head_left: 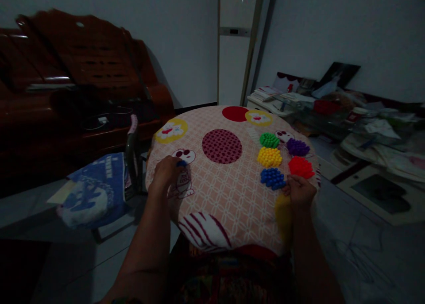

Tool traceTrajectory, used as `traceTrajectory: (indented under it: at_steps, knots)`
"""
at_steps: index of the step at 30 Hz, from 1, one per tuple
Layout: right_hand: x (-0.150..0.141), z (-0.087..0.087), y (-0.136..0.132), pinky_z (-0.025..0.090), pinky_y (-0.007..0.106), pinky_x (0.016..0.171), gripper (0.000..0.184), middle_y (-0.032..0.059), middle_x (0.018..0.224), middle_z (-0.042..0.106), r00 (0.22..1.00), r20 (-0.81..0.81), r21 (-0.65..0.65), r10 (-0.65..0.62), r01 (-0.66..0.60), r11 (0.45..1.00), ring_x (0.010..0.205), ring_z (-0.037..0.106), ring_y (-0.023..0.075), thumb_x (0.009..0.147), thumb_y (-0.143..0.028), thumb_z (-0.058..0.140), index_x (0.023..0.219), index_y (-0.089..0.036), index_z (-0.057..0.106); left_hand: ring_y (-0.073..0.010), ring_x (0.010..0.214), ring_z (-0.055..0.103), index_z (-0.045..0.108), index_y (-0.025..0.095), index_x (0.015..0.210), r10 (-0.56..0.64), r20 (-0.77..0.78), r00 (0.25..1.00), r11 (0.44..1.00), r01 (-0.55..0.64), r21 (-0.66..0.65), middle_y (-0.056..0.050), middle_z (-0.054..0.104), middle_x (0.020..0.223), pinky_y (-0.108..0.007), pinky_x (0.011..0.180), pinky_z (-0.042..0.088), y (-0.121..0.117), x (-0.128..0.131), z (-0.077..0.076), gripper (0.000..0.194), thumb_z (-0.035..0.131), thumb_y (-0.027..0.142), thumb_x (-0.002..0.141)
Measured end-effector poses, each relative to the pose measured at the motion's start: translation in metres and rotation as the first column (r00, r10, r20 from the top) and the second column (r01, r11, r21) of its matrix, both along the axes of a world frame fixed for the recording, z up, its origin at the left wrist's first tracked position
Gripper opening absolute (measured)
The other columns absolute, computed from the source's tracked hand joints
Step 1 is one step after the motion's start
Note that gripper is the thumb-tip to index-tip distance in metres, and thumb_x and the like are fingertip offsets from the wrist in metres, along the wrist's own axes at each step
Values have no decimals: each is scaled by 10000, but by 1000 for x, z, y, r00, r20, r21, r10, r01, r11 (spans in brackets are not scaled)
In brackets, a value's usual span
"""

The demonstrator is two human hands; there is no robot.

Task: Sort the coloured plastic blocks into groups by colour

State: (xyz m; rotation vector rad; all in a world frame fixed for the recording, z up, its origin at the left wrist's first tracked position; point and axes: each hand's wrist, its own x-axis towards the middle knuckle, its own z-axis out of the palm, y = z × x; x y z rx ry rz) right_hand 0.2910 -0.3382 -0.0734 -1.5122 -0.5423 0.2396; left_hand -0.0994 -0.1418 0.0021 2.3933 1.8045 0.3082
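Note:
My left hand [166, 171] is over the left side of the round cloth-covered table [232, 193], its fingers bent round a small dark blue piece [182, 163]. Most of that piece is hidden by the fingers. On the right side, my right hand [300, 191] has its fingers pinched together at the edge of a blue cluster of bead-like knobs [272, 178]; whatever is in the pinch is hidden. Just beyond lie a red cluster [301, 167], a yellow cluster [269, 156], a purple cluster [298, 147] and a green cluster [269, 140]. Beside the green one is a pale white patch [253, 135].
A folding chair [133, 158] with a blue printed cloth [96, 189] stands left of the table. Behind it is a wooden sofa [89, 60]. A tall white cabinet unit [234, 60] stands at the back. Cluttered low furniture [372, 122] lines the right.

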Motion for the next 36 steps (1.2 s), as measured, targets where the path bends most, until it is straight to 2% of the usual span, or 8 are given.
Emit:
traceTrajectory:
  at_steps: [3,6,9,13,21,25,31,36]
  knots:
    - [-3,4,1,391,275,376,295,7,509,611,1000,2,8,12,-12,1000,385,519,158,651,-403,724,797,-149,688,-231,894,656,734,167,1032,-140,121,983,990,141,1,-59,703,922,-330,870,479,-3,27,10,205,620,219,870]
    - [-5,6,1,388,276,375,308,-2,476,586,1000,-8,5,12,-12,1000,377,511,160,648,-421,725,789,-151,685,-214,863,669,748,192,1051,-349,264,899,933,359,12,-60,737,989,-310,818,495,-19,71,21,246,671,252,825]
    - [-4,4,0,388,272,381,320,-7,463,577,1000,3,-5,26,-26,1000,376,505,155,665,-432,721,807,-146,687,-188,854,673,749,197,1040,-533,369,762,822,569,11,-43,743,975,-277,786,500,-47,122,25,243,697,253,810]
    - [-4,1,-1,398,263,394,331,-10,497,594,999,22,4,44,-44,999,394,521,149,695,-444,709,826,-142,681,-190,846,667,746,187,1012,-699,302,648,691,721,51,-57,721,941,-275,777,495,-84,174,17,211,702,250,815]
    - [-4,4,-1,394,252,385,329,-22,482,586,998,42,-12,54,-54,998,382,512,139,704,-439,688,831,-136,681,-218,872,662,611,162,1065,-746,177,642,661,747,76,-86,685,1004,-306,764,512,-109,202,-15,248,635,299,860]
    - [-4,5,0,394,248,385,334,-21,485,588,998,48,-24,51,-49,998,386,518,137,705,-440,687,835,-133,686,-240,914,672,550,154,1160,-761,156,630,645,760,83,-107,681,1045,-324,774,525,-112,207,-18,322,610,315,887]
    - [-5,5,-1,403,239,381,314,-27,473,584,997,51,-15,61,-60,998,372,520,133,711,-427,682,826,-135,680,-238,943,683,490,184,1216,-736,178,654,670,741,44,-101,682,1103,-321,783,527,-110,216,-15,338,586,272,904]
    - [-6,6,-1,402,230,376,307,-29,470,580,997,42,-4,61,-61,998,373,528,131,703,-423,687,817,-137,679,-242,958,682,463,185,1217,-716,234,658,684,728,45,-103,684,1112,-320,783,520,-109,216,-24,369,601,241,880]
